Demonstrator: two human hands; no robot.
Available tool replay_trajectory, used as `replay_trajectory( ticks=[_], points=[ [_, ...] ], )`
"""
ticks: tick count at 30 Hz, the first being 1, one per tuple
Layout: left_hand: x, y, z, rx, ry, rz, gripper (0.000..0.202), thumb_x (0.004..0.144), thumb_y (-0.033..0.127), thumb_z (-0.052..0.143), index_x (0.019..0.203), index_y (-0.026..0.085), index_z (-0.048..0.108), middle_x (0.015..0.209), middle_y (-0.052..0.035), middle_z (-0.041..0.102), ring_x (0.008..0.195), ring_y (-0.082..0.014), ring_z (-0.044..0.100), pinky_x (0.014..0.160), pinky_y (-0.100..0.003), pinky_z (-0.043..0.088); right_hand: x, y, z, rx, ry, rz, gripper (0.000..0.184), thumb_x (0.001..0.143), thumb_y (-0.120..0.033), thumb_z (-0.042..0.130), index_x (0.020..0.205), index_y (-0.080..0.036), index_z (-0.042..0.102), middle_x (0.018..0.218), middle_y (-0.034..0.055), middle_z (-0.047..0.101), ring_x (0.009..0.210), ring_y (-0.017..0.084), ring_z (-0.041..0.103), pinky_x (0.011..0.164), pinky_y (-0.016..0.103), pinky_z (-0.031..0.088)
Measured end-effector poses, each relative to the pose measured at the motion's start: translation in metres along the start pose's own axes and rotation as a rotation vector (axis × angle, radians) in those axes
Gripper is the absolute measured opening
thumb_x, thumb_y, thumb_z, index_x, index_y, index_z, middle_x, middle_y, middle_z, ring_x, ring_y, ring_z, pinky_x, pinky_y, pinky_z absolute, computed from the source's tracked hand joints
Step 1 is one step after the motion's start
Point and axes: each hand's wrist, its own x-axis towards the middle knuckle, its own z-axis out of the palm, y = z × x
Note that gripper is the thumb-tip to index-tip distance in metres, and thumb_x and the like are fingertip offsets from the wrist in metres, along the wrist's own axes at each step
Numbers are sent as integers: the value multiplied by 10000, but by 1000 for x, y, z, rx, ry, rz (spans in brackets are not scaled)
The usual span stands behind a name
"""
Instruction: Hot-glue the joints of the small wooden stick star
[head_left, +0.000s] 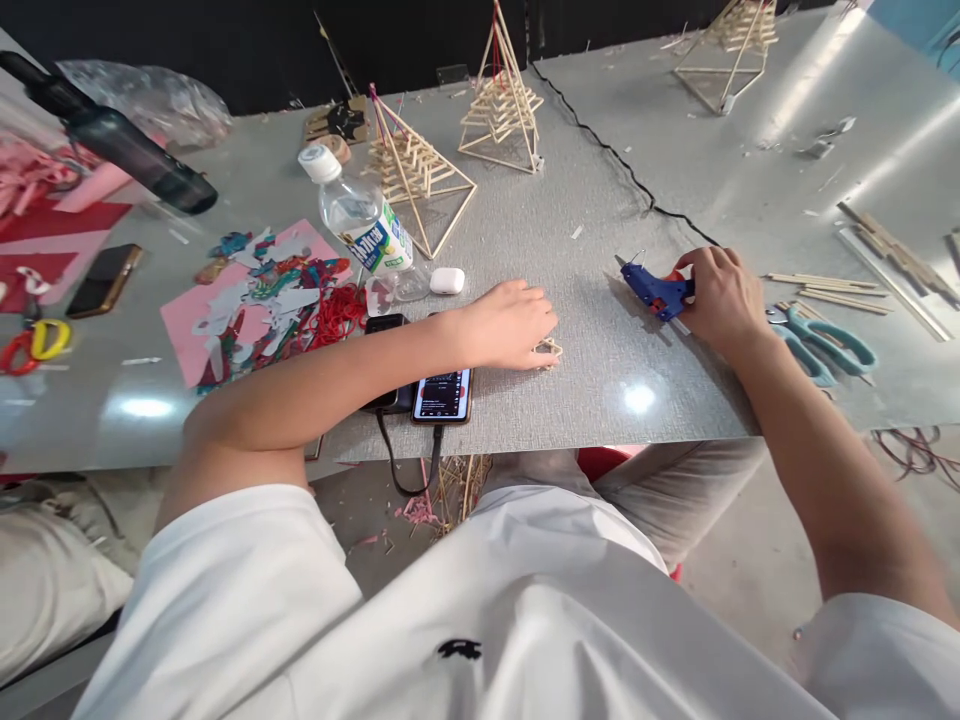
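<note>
My right hand [721, 298] is wrapped round the back of a blue hot glue gun [651, 292], which is at the table with its nozzle facing left. To the left of it, my left hand [511, 325] rests low over the tabletop, fingers bent and closed on a small frame of thin wooden sticks [550, 349]. Most of that frame is hidden under the hand. A lit phone [444, 397] lies below my left forearm, plugged into a black cable. Blue-handled scissors [829, 345] and several loose wooden sticks [832, 288] are just right of my right hand.
Wooden stick pyramids [501, 110] stand at the back. A plastic bottle [367, 225] and a white earphone case [447, 281] are beyond my left arm. Cut scraps cover pink paper [180, 320]. A black cord [607, 145] crosses the table; its front edge is near my lap.
</note>
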Motion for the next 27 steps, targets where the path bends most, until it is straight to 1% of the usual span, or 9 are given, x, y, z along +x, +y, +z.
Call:
replay_trajectory(
  ticks=[4, 7, 8, 10, 13, 18, 21, 24, 27],
  points=[
    [-7, 3, -1, 84, 1, -14, 599, 1222, 637, 584, 1220, 98, 844, 1225, -185, 863, 1247, -366, 782, 1050, -453, 501, 3, 11, 12, 46, 30, -71, 322, 1012, -247, 739, 1318, -151, 712, 1365, 324, 777, 1264, 427, 640, 920, 491, 446],
    [-18, -3, 0, 57, -3, -10, 614, 1166, 696, 663, 1243, 113, 841, 1242, -177, 864, 1242, -375, 769, 1048, -457, 496, 5, 17, 20, 93, 53, -98, 385, 1016, -321, 732, 1375, -197, 671, 1399, 286, 765, 1294, 455, 626, 973, 528, 499],
    [-22, -6, 1, 31, -15, -11, 599, 1137, 689, 718, 1294, 122, 831, 1286, -170, 859, 1270, -378, 761, 1067, -456, 493, 6, 17, 22, 106, 57, -98, 409, 1023, -361, 723, 1399, -216, 654, 1413, 272, 760, 1299, 462, 619, 987, 546, 511],
    [-30, -13, 5, -37, -38, -22, 632, 1096, 648, 793, 1469, 139, 773, 1404, -153, 836, 1332, -377, 742, 1107, -456, 488, 7, 18, 24, 130, 53, -94, 447, 1049, -453, 690, 1432, -229, 633, 1437, 274, 747, 1306, 466, 601, 1015, 573, 519],
    [-37, -19, 13, -128, -51, -5, 695, 1099, 594, 791, 1634, 167, 669, 1536, -148, 781, 1410, -366, 709, 1172, -467, 477, 7, 16, 24, 140, 30, -101, 499, 1073, -533, 639, 1456, -214, 629, 1461, 305, 731, 1334, 474, 577, 1061, 596, 519],
    [-30, -23, 22, -254, -3, 19, 765, 1082, 547, 767, 1731, 187, 584, 1687, -170, 686, 1520, -362, 649, 1259, -461, 467, 8, 15, 21, 92, -5, -113, 528, 1020, -444, 658, 1508, -245, 619, 1490, 269, 728, 1404, 524, 609, 1115, 664, 546],
    [-23, -25, 24, -332, 15, 49, 767, 1057, 522, 777, 1733, 211, 594, 1747, -162, 640, 1554, -363, 631, 1289, -465, 470, 9, 18, 22, 93, 11, -119, 526, 1000, -397, 708, 1494, -240, 620, 1460, 263, 739, 1395, 516, 620, 1101, 649, 552],
    [-18, -26, 25, -380, 39, 72, 674, 1044, 508, 782, 1656, 243, 682, 1686, -147, 680, 1487, -344, 677, 1253, -449, 500, 10, 22, 25, 118, 44, -131, 440, 1017, -402, 763, 1410, -249, 634, 1398, 263, 752, 1325, 473, 633, 1044, 583, 537],
    [-17, -26, 27, -381, 77, 83, 559, 1042, 496, 784, 1549, 263, 751, 1601, -129, 727, 1414, -312, 710, 1204, -410, 514, 10, 25, 28, 169, 88, -172, 358, 1058, -453, 767, 1314, -244, 631, 1338, 265, 755, 1212, 406, 639, 975, 528, 502]
  ],
)
